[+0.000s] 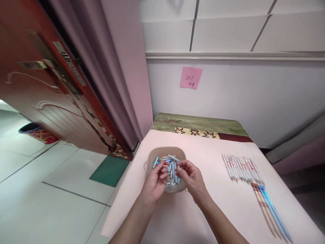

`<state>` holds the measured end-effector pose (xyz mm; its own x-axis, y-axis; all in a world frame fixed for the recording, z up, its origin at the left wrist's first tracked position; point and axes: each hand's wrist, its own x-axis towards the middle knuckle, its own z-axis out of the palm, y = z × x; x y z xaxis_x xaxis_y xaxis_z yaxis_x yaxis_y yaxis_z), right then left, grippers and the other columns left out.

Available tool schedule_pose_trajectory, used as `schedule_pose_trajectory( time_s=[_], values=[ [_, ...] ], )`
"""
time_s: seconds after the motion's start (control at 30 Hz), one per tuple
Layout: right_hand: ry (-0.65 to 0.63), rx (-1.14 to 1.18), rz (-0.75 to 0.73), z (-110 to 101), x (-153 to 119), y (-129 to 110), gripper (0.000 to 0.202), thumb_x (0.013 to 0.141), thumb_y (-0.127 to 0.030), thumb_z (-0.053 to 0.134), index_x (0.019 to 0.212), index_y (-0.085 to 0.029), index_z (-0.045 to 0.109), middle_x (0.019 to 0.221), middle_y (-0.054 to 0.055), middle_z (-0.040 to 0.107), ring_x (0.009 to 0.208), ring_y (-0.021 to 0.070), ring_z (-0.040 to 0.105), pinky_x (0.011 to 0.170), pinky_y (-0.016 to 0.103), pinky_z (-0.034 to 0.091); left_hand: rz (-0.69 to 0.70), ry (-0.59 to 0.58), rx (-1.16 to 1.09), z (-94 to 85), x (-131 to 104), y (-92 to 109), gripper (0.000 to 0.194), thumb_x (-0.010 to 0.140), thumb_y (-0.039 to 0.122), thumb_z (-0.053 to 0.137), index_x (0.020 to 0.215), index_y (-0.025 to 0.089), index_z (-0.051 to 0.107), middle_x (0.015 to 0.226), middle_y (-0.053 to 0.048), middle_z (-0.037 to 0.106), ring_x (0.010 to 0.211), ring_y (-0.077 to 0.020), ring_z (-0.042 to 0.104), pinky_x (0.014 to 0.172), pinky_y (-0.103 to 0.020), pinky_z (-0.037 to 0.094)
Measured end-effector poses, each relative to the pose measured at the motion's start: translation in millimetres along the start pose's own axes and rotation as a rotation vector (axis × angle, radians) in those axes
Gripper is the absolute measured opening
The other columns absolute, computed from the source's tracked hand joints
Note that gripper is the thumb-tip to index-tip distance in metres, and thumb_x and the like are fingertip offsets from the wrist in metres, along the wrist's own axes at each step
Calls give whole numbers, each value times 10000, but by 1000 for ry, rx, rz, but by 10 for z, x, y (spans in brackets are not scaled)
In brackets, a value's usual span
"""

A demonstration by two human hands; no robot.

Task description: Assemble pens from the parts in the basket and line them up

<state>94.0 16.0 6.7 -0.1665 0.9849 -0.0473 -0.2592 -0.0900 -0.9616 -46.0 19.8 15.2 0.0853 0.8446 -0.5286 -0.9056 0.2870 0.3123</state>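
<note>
A beige plastic container (152, 152) holds many small blue, white and tan pen parts (173, 169). Over its left side is my left hand (157, 179), its fingers curled together around a small item too tiny to identify. My right hand (191, 176) is over the container's right side, thumb and fingers pinched at a small pale piece that I cannot make out. On the right lies a row of slim whitish pens (242, 167) with red marks. Below that row, tan pens (265, 208) and blue pens (275, 211) lie side by side.
A pale pink sheet (203, 152) covers most of the table, whose green patterned end (198, 120) meets the wall. A pink note (191, 78) is stuck there. At the left are a red-brown door (63, 101), a curtain and a green floor mat (109, 170).
</note>
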Motion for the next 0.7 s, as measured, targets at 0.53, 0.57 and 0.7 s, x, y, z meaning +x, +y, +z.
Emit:
schedule_pose_trajectory(
  time_s=[0.53, 0.57, 0.7],
  values=[
    [133, -452, -500, 26, -93, -48, 94, 816, -241, 672, 881, -250, 740, 934, 61, 683, 923, 201, 637, 793, 328, 527, -116, 33, -91, 120, -212, -145, 172, 939, 126, 435, 880, 54, 580, 654, -29, 584, 411, -7, 502, 291, -69, 319],
    [133, -477, -513, 29, -101, -43, 106, 821, -234, 667, 893, -254, 741, 939, 61, 681, 925, 199, 636, 809, 334, 523, -117, 31, -81, 118, -212, -144, 164, 936, 135, 447, 883, 57, 581, 653, -24, 584, 402, -6, 493, 286, -75, 316],
    [122, -546, -551, 23, -137, -47, 154, 816, -217, 665, 954, -250, 723, 966, 63, 670, 921, 198, 628, 808, 336, 521, -137, 25, -40, 99, -214, -139, 146, 917, 164, 494, 842, 79, 586, 617, 2, 569, 372, -6, 453, 268, -87, 295]
  ],
)
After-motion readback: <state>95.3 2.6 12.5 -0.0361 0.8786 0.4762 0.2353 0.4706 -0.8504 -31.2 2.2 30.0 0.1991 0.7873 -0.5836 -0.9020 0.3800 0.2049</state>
